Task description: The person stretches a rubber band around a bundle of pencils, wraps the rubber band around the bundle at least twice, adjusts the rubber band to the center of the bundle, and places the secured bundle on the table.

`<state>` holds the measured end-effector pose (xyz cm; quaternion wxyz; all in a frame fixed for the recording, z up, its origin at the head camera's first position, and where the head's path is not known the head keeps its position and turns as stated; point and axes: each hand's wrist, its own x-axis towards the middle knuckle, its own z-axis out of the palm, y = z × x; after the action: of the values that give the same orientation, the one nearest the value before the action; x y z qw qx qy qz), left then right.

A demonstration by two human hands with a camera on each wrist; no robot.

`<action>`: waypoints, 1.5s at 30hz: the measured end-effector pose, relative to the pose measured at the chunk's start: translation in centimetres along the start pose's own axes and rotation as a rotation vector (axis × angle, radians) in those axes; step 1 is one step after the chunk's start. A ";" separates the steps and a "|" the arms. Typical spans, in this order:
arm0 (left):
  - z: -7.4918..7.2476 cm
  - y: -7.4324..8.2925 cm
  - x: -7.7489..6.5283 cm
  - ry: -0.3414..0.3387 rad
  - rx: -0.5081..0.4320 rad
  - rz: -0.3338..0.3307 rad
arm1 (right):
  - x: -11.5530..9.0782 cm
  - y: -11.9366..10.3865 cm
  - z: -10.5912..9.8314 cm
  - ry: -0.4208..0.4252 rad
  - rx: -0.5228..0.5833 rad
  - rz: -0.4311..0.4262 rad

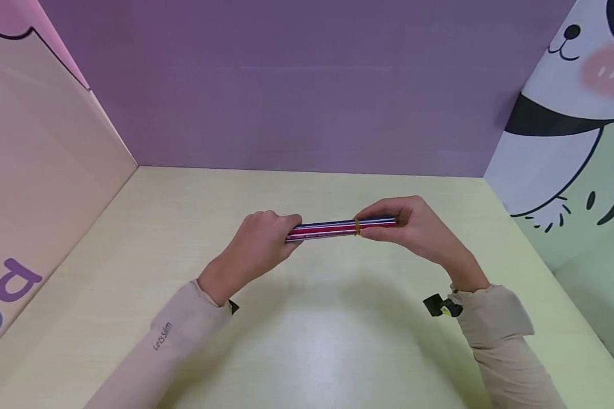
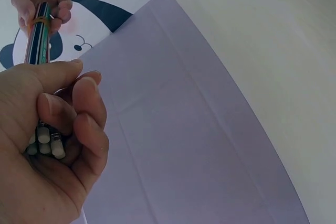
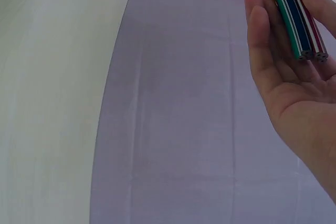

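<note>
A bundle of striped pencils [image 1: 327, 230], coloured red, dark blue and green, is held nearly level above the table. My left hand [image 1: 258, 241] grips its left end, the fingers curled round it. White eraser tips [image 2: 56, 149] poke out below the curled fingers in the left wrist view. An orange-yellow rubber band [image 1: 357, 226] circles the bundle toward its right end. At that band, the thumb and fingertips of my right hand [image 1: 419, 230] pinch from both sides. Dark pencil ends [image 3: 320, 56] point toward the right palm in the right wrist view.
Beneath both hands lies a pale wood-look table [image 1: 307, 341]. A purple wall panel [image 1: 307, 85] closes off the back. On the left stands a pink panel [image 1: 41, 170] with letters, and on the right a panel [image 1: 558, 153] with a panda drawing.
</note>
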<state>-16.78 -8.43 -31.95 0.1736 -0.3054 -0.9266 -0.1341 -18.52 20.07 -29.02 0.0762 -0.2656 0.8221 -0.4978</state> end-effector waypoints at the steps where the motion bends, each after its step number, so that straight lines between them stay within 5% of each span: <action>1: 0.0 0.0 0.0 -0.006 0.002 0.001 | 0.0 0.1 0.0 -0.010 0.002 0.005; 20: 1.0 0.6 -0.9 -0.044 0.014 0.056 | 0.9 -0.3 2.9 -0.148 -0.073 0.024; 33: 0.6 0.5 -0.7 -0.052 0.022 0.017 | 0.0 -0.5 0.7 -0.110 -0.111 0.028; 45: 1.4 1.7 -1.3 -0.045 0.086 0.057 | 0.8 -0.8 3.4 -0.171 -0.188 0.034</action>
<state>-15.08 -7.35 -33.49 0.1695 -0.3268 -0.9261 -0.0825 -17.57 16.73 -29.86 0.1292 -0.2989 0.8601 -0.3927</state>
